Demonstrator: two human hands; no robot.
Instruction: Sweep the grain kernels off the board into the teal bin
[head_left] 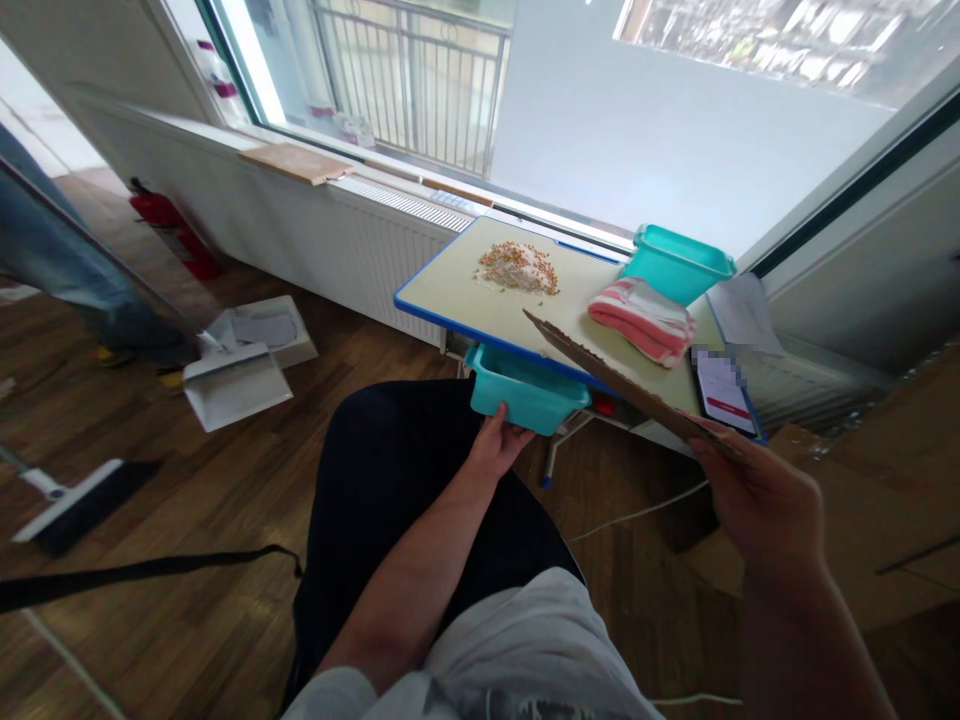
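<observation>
My left hand [501,443] holds a turquoise plastic bin [529,392] from below, against the front edge of the small table [442,280]. A flat strip of brown cardboard [611,372] is gripped in my right hand [757,480]; its torn far end reaches over the tabletop. Beyond that end lies a heap of mixed grains [519,268], orange-brown kernels over paler ones. A folded pink and white towel [643,320] rests to the right of the heap. Behind the towel stands a second turquoise bin [679,262]. The inside of the held bin is mostly hidden.
A phone [721,390] lies at the table's right end. Cardboard boxes [862,490] stand on the right. On the floor to the left are a dustpan [236,385], a broom [82,505] and a fire extinguisher [176,232]. Another person's legs [75,260] show at far left.
</observation>
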